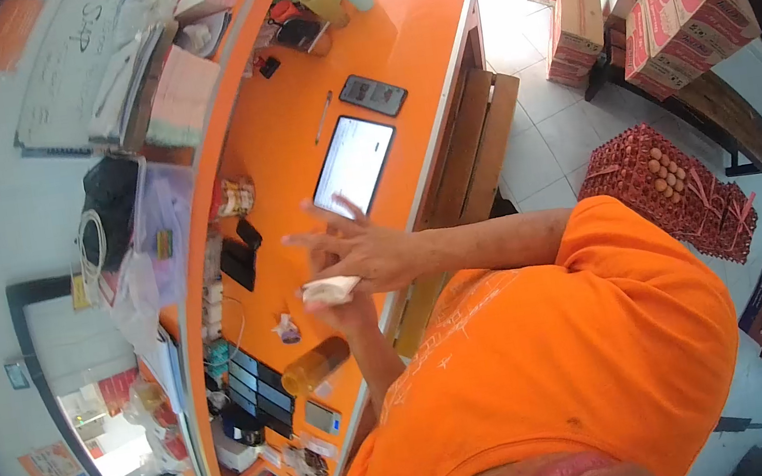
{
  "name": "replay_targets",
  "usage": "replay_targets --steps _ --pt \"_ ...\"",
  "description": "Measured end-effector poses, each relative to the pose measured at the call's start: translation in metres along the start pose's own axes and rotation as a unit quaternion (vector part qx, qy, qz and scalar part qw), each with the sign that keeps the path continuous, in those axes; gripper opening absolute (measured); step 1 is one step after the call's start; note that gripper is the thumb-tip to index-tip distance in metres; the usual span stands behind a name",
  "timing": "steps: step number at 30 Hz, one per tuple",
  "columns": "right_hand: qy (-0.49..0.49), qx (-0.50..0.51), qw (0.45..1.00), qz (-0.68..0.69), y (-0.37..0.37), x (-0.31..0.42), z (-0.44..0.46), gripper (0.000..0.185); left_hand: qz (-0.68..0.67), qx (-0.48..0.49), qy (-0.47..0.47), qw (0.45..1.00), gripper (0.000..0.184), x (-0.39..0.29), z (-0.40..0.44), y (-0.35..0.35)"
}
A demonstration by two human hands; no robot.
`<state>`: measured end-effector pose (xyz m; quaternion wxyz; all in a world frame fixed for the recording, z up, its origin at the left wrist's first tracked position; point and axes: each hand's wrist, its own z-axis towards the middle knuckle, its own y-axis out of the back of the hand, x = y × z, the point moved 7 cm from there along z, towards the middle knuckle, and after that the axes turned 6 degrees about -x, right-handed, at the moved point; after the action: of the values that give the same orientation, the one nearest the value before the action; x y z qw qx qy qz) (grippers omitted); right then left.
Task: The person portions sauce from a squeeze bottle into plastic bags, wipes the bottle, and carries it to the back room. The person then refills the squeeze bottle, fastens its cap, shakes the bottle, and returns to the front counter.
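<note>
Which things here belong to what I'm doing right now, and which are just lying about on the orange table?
Seemingly in use:
White crumpled wad, where the left hand and right hand meet; which holds it is unclear

Apparently just lying about:
Dark phone-like device
Pen
Amber cup
Lit tablet, though right fingers overlap it in view

White wad [331,291], orange shirt [562,349] with white lettering [444,336], orange desk [414,24]; red trays [619,161]

Lit tablet [354,159] on orange table [420,28]; phone [373,95], pen [323,117] beside tablet; right hand [372,254] splayed near tablet; left hand [350,317] farther off; white wad [332,291] between hands
</note>
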<state>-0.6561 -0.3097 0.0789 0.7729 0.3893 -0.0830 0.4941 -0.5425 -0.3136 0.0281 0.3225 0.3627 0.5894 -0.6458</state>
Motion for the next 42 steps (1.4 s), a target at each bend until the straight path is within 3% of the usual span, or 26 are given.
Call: replay_targets --steps 2,4,7,8,9,10,11,13,15,16,19,20,22,23,24,25,26,27,28,29,31,32,34,38,41,42 --pt "-0.003 0.000 0.992 -0.124 -0.007 0.000 -0.021 0.066 -0.017 0.036 0.086 0.995 0.062 0.016 -0.013 0.008" --pt "-0.122 0.031 0.979 -0.162 0.013 0.002 -0.024 0.073 0.080 -0.023 0.108 0.991 0.048 0.025 -0.016 0.026" --pt "-0.211 0.035 0.959 -0.185 0.019 -0.010 -0.044 0.090 0.295 0.018 0.012 0.955 0.033 0.001 -0.023 0.011" --pt "-0.225 0.046 0.954 -0.192 0.015 -0.014 -0.050 0.091 0.386 -0.043 -0.109 0.915 0.031 -0.018 -0.023 0.022" --pt "-0.239 0.055 0.949 -0.198 0.010 -0.020 -0.057 0.091 0.370 -0.049 -0.140 0.917 0.029 -0.032 -0.023 0.023" --pt "-0.210 0.042 0.947 -0.239 0.014 -0.023 -0.060 0.078 0.352 -0.056 -0.170 0.919 0.028 -0.049 -0.022 0.020" --pt "-0.215 0.110 0.948 -0.208 0.003 -0.029 -0.066 0.070 0.335 -0.064 -0.200 0.919 0.026 -0.060 -0.022 0.018" --pt "-0.221 0.248 0.933 -0.141 -0.014 -0.024 -0.072 0.056 0.468 0.078 -0.310 0.824 0.025 -0.059 -0.032 -0.027" --pt "-0.189 0.326 0.925 0.054 -0.040 -0.022 -0.077 0.043 0.524 0.184 -0.363 0.748 0.031 -0.047 -0.048 -0.055" --pt "-0.170 0.361 0.904 0.151 -0.051 -0.016 -0.079 0.037 0.518 0.195 -0.372 0.745 0.034 -0.039 -0.052 -0.052" --pt "-0.138 0.434 0.870 0.190 -0.047 0.000 -0.072 0.037 0.539 0.216 -0.412 0.702 0.038 -0.035 -0.048 -0.043" --pt "-0.169 0.430 0.857 0.228 -0.045 0.005 -0.072 0.042 0.554 0.219 -0.421 0.684 0.039 -0.033 -0.049 -0.038" --pt "-0.227 0.416 0.830 0.294 -0.038 0.004 -0.062 0.051 0.541 0.131 -0.422 0.716 0.035 -0.027 -0.026 -0.009" --pt "-0.258 0.359 0.830 0.342 -0.027 0.006 -0.052 0.057 0.532 0.090 -0.422 0.729 0.033 -0.023 -0.016 0.009" --pt "-0.288 0.299 0.824 0.385 -0.013 0.009 -0.044 0.063 0.442 0.018 -0.281 0.852 0.031 -0.014 0.007 0.043" --pt "-0.318 0.236 0.813 0.426 -0.005 0.008 -0.039 0.070 0.328 -0.053 -0.126 0.935 0.031 0.001 0.022 0.076" --pt "-0.283 0.205 0.897 0.269 0.001 0.001 -0.034 0.079 0.194 -0.124 0.036 0.972 0.032 0.026 0.024 0.102" --pt "-0.236 0.168 0.952 0.104 0.006 -0.003 -0.028 0.087 0.191 -0.061 0.036 0.979 0.031 0.027 0.018 0.082" --pt "-0.179 0.124 0.974 -0.063 0.012 -0.003 -0.020 0.096 0.188 0.003 0.037 0.982 0.031 0.024 0.007 0.052" --pt "-0.191 0.138 0.968 -0.089 0.004 -0.013 -0.022 0.097 0.184 0.067 0.040 0.980 0.031 0.024 -0.005 0.030" --pt "-0.213 0.165 0.952 -0.143 -0.012 -0.037 -0.023 0.099 0.389 0.150 -0.069 0.906 0.032 0.026 -0.019 0.008" --pt "-0.222 0.157 0.955 -0.117 -0.012 -0.042 -0.024 0.101 0.483 0.186 -0.124 0.847 0.033 0.028 -0.022 -0.002" --pt "-0.281 0.236 0.930 0.022 -0.032 -0.063 -0.043 0.099 0.539 0.179 -0.150 0.809 0.033 0.031 -0.022 0.001" --pt "-0.394 0.266 0.802 0.362 -0.068 -0.107 -0.083 0.091 0.627 0.187 -0.152 0.741 0.031 0.051 -0.006 0.007" --pt "-0.499 0.247 0.722 0.412 -0.070 -0.158 -0.090 0.081 0.663 0.131 -0.128 0.726 0.034 0.066 0.010 0.032" --pt "-0.521 0.181 0.763 0.338 -0.069 -0.202 -0.099 0.074 0.648 0.101 -0.104 0.747 0.034 0.069 0.011 0.047"
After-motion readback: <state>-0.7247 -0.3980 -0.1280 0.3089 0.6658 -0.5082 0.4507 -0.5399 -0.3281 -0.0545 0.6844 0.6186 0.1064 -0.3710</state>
